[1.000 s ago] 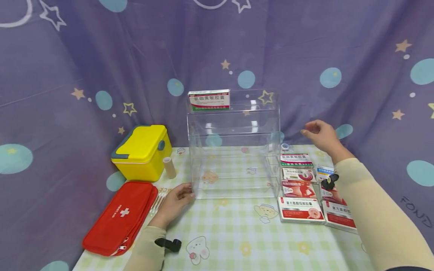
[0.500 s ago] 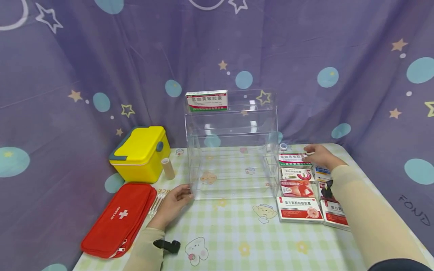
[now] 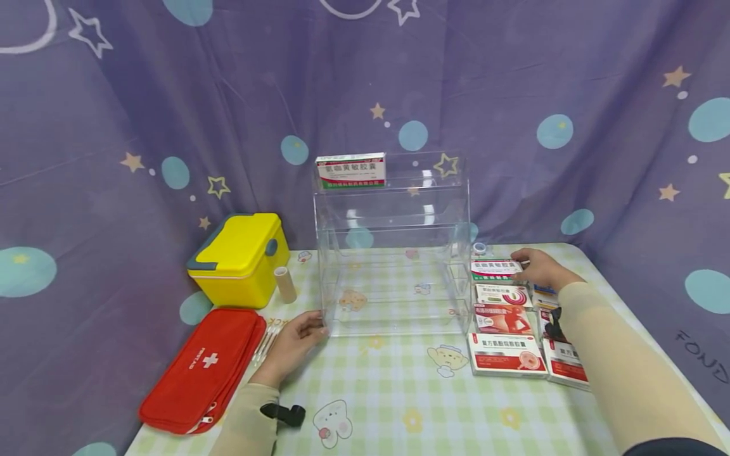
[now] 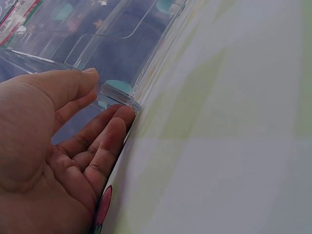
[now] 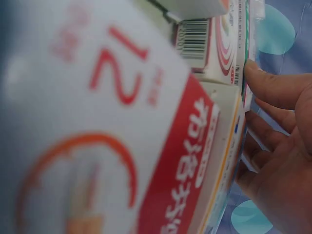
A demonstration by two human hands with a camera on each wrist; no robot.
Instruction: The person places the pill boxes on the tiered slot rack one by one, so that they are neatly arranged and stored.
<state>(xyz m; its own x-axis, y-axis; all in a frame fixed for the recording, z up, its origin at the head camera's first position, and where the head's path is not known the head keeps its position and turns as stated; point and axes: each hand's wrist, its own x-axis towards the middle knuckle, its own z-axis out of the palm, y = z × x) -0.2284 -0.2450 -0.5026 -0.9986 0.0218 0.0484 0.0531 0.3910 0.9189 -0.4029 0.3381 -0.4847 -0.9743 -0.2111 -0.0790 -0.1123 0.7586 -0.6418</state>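
Note:
A clear acrylic display rack [image 3: 393, 218] stands mid-table, with a white, red and green medicine box [image 3: 351, 172] on its top tier at the left. My left hand [image 3: 293, 345] rests beside the rack's lower left front corner, its relaxed fingertips [image 4: 127, 114] right at the clear edge. Right of the rack, my right hand [image 3: 542, 269] pinches the right end of a matching medicine box [image 3: 493, 270], the rearmost of the pile. Its thumb [image 5: 253, 68] shows at the box's edge in the right wrist view. Other medicine boxes [image 3: 504, 353] lie in front of it in two columns.
On the left stand a yellow lidded box [image 3: 234, 253] and a tan roll [image 3: 285, 285]. A red first-aid pouch [image 3: 199, 370] and several cotton swabs [image 3: 265, 342] lie nearer. A small tape roll [image 3: 479, 248] sits behind the pile. A purple curtain [image 3: 365, 82] hangs behind.
My right hand has come down from the air above the pile to the right end of the rearmost box and taken hold of it. The left hand has stayed at the rack's corner.

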